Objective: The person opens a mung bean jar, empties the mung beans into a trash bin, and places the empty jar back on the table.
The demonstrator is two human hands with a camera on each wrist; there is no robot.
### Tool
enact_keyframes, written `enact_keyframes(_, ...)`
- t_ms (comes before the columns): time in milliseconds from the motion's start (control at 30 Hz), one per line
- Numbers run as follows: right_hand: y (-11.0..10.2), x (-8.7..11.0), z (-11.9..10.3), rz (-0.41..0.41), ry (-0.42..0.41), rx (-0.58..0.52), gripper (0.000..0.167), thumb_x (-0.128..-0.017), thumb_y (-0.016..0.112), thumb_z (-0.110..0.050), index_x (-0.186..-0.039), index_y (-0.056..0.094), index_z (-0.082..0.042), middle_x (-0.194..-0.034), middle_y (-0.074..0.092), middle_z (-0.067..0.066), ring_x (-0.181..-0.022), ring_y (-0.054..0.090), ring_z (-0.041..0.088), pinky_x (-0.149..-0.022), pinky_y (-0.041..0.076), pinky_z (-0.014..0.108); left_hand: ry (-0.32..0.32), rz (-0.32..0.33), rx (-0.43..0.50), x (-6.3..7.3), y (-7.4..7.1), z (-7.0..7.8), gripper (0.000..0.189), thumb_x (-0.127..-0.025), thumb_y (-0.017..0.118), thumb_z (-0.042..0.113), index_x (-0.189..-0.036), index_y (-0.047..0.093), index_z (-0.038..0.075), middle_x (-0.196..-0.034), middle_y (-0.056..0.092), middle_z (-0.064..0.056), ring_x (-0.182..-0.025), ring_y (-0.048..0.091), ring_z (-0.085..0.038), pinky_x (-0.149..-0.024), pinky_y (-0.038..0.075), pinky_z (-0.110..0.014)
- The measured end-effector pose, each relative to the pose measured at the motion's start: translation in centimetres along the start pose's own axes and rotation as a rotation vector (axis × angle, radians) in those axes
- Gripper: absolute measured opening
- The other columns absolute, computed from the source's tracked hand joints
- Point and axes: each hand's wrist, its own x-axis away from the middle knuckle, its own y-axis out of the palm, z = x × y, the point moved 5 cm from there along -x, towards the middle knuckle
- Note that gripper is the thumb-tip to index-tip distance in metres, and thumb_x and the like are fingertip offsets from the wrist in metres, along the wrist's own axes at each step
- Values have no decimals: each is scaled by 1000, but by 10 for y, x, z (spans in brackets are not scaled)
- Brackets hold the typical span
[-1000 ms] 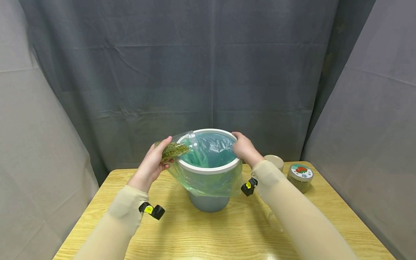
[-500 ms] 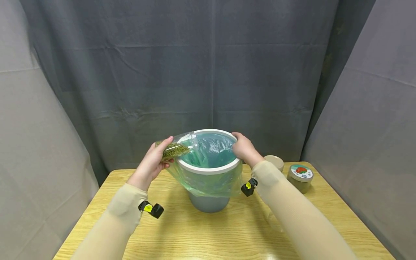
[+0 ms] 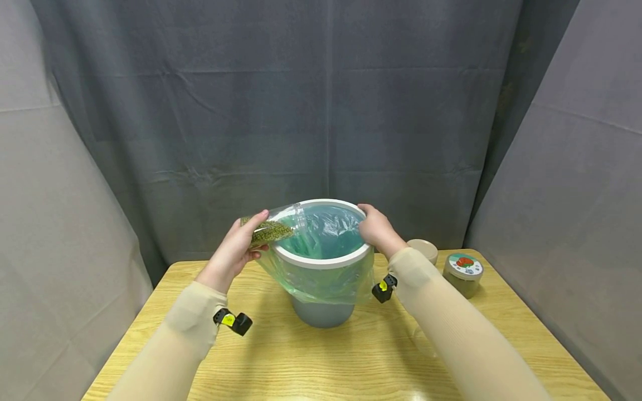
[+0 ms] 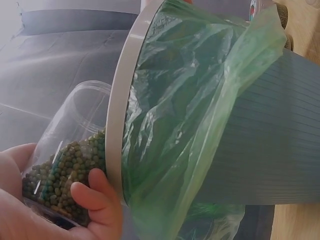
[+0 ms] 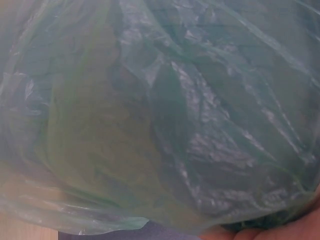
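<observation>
My left hand (image 3: 233,253) holds a clear plastic jar (image 3: 287,214) part-filled with green mung beans (image 4: 65,172). The jar lies tilted on its side, its mouth over the left part of the bin's opening; the beans sit low inside it. A grey bin (image 3: 323,314) with a white rim (image 3: 326,262) stands in the middle of the table. A green plastic bag (image 3: 321,284) lines it and hangs folded over the outside. On the rim's right side, my right hand (image 3: 379,228) grips with fingers curled over the edge. Bag film fills most of the right wrist view.
Right of the bin, a jar with a tomato picture on its lid (image 3: 465,264) stands on the wooden table (image 3: 261,362). A pale round container (image 3: 423,249) is partly hidden behind my right arm. Grey curtains (image 3: 251,111) enclose the back and sides.
The left hand and jar have edged very slightly rightward, and the left forearm has shifted a little. The right hand and bin have stayed put.
</observation>
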Motion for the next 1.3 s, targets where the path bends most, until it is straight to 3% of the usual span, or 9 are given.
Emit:
enact_keyframes(200, -1, 0, 0, 3, 4, -3, 66, -98, 29, 5, -163, 23, -7, -165, 32, 20, -144, 44, 36, -112, 47, 49, 10, -12, -27, 0, 0, 2, 64, -100, 60, 52, -141, 34, 10, -93, 58, 1, -67, 57, -12, -59, 42, -24)
enact_keyframes(533, 0, 0, 0, 1, 2, -6, 67, -98, 29, 5, -163, 24, -7, -165, 32, 20, -144, 45, 36, -111, 48, 49, 17, 17, -58, 0, 1, 4, 70, -101, 59, 50, -145, 29, 4, -112, 54, -11, -74, 61, -17, -66, 50, -26)
enact_keyframes(633, 0, -1, 0, 1, -1, -4, 67, -98, 29, 6, -163, 24, -7, -165, 32, 20, -144, 45, 36, -112, 47, 49, 19, 21, -58, 0, 1, 4, 71, -101, 59, 49, -147, 28, 3, -122, 51, -15, -87, 61, -21, -74, 53, -30)
enact_keyframes(733, 0, -2, 0, 1, 0, -6, 66, -98, 30, 5, -163, 24, -7, -165, 32, 20, -144, 44, 36, -112, 47, 49, 27, 11, -43, -1, 2, 4, 75, -102, 59, 48, -151, 25, 3, -138, 44, -21, -112, 57, -28, -93, 55, -39)
enact_keyframes(867, 0, -1, 0, 4, -1, -7, 66, -98, 29, 5, -163, 25, -7, -165, 32, 20, -144, 44, 36, -113, 46, 49, 44, -6, -23, -1, 3, 5, 78, -103, 58, 45, -155, 21, 1, -152, 34, -26, -138, 44, -36, -115, 43, -52)
enact_keyframes(967, 1, -1, 0, 5, -2, -7, 66, -97, 30, 5, -162, 25, -7, -165, 33, 20, -144, 44, 35, -113, 46, 49, 52, -7, -20, 0, 2, 5, 77, -103, 58, 44, -155, 21, 0, -154, 33, -27, -143, 40, -38, -118, 39, -55)
enact_keyframes(1300, 1, 0, -1, -3, 10, -12, 67, -98, 30, 5, -163, 24, -7, -165, 32, 19, -144, 44, 35, -112, 47, 49, 53, -8, -21, 0, 2, 5, 75, -104, 58, 43, -153, 22, 0, -151, 36, -27, -141, 43, -37, -119, 39, -54)
